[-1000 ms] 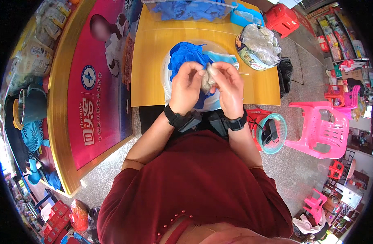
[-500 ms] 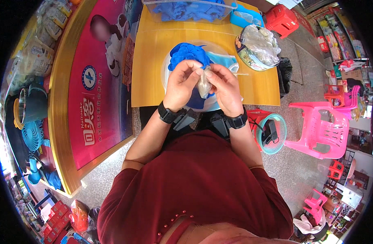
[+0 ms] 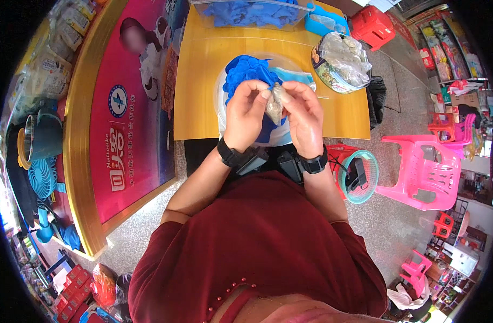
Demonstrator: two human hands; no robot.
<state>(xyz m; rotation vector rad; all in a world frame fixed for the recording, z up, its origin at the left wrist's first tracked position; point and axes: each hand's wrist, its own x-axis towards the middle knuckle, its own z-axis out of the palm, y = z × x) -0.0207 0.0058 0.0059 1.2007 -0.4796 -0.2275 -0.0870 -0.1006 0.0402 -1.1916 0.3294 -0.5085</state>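
Note:
My left hand [image 3: 248, 113] and my right hand [image 3: 303, 116] are raised in the middle, closed in pinches on a small crumpled, pale translucent piece [image 3: 273, 110], one hand at each side of its upper end. Its pointed lower part hangs between my palms. Just behind my fingers, a pile of bright blue crumpled pieces [image 3: 243, 69] lies on a pale round tray [image 3: 223, 81], with a light blue item like a face mask [image 3: 296, 77] at its right. The pale piece hides part of the pile.
The yellow table [image 3: 198, 59] holds a clear bin [image 3: 246, 11] of blue pieces, a small blue container [image 3: 324, 21] and a round tub [image 3: 340, 59] of translucent pieces. A pink display counter [image 3: 131, 107] stands left. Red stools [image 3: 373, 27], baskets [image 3: 359, 177] and a pink chair [image 3: 418, 169] are right.
My fingers have shifted slightly on the pale piece, dipping and turning inward half a second ago, then rising and parting a little again. More of the piece's pointed lower part shows now than at first.

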